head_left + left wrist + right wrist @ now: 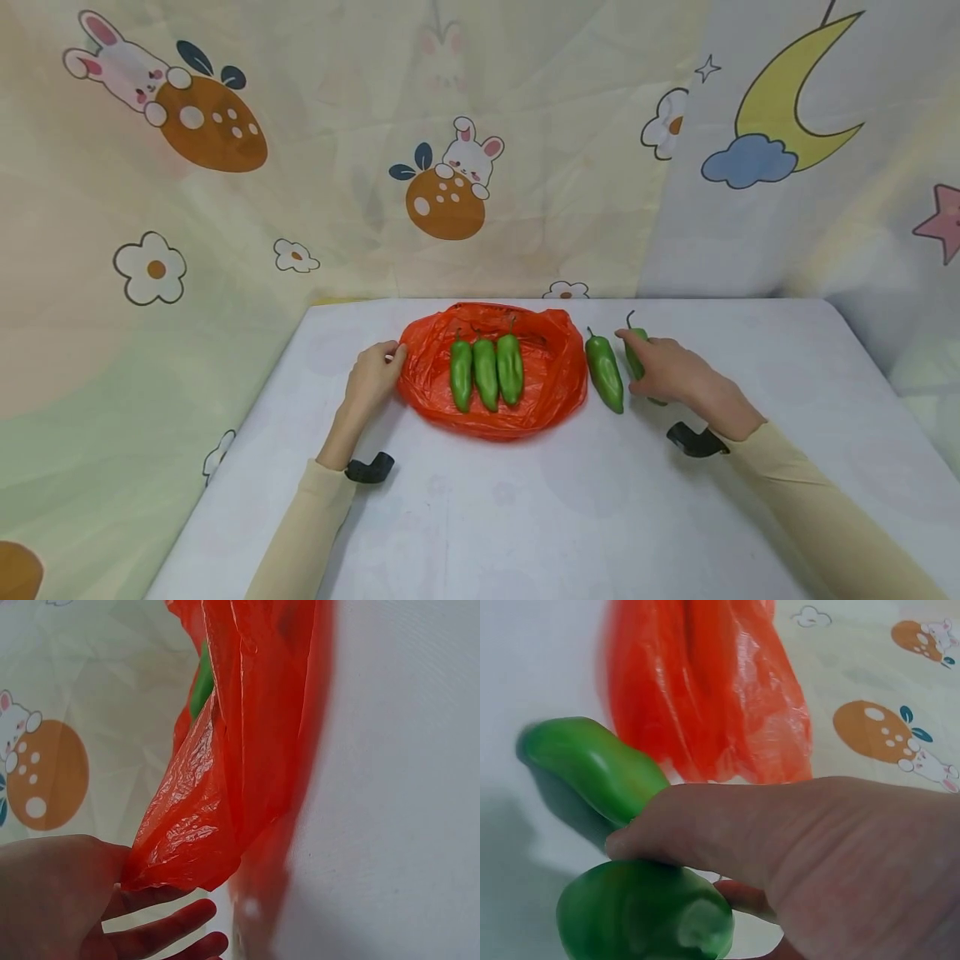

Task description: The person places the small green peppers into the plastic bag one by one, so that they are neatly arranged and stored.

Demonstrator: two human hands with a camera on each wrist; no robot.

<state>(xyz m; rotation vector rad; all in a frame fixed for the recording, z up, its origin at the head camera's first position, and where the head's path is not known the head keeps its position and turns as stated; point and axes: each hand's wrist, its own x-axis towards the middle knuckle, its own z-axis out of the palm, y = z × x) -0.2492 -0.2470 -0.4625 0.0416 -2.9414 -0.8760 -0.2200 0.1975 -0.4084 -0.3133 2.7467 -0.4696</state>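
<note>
An open red plastic bag (555, 400) lies on the table with three green peppers (486, 375) side by side on it. At the bag's left edge, my left hand (375, 371) pinches the plastic between thumb and fingers; the left wrist view shows the bag's corner (187, 847) pulled out to that hand (60, 900). Just right of the bag lies another green pepper (604, 372). Beyond it my right hand (675, 371) grips a further green pepper (645, 911), thumb along its near side in the right wrist view, other fingers partly hidden behind.
The white table (480, 517) stretches in front of the bag and to both sides. A cloth backdrop (540, 208) with cartoon prints rises at the table's back edge. Black straps with mounts (697, 440) sit at both wrists, below beige sleeves.
</note>
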